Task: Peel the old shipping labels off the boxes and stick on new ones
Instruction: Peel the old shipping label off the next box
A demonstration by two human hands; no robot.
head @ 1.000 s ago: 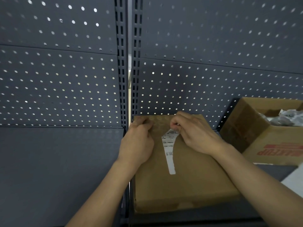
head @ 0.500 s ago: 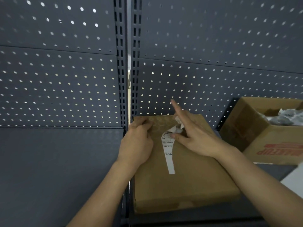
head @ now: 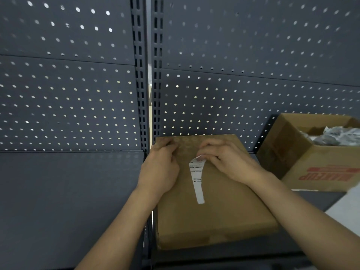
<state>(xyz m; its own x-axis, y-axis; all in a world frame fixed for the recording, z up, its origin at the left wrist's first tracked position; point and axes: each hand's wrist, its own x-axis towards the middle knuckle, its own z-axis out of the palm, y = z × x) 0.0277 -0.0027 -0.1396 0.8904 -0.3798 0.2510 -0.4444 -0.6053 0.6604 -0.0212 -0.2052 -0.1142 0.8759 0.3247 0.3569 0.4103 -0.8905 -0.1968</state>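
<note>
A flat brown cardboard box (head: 214, 217) lies on the dark shelf in front of me. A torn strip of white shipping label (head: 197, 179) with small print runs down the middle of its top. My right hand (head: 228, 160) rests on the box with its fingers curled, and the fingertips pinch the raised upper end of the strip. My left hand (head: 161, 168) presses flat on the box's far left part, beside the strip and holding nothing.
A dark grey pegboard wall (head: 233, 75) rises right behind the box, with a slotted upright (head: 143, 75) between two panels. An open cardboard box (head: 315, 158) with red lettering and crumpled paper inside stands at the right. A white surface (head: 348, 209) shows at the right edge.
My right hand's forefinger, which pointed up half a second ago, has curled back down onto the label's top end. The left hand and the box have stayed put.
</note>
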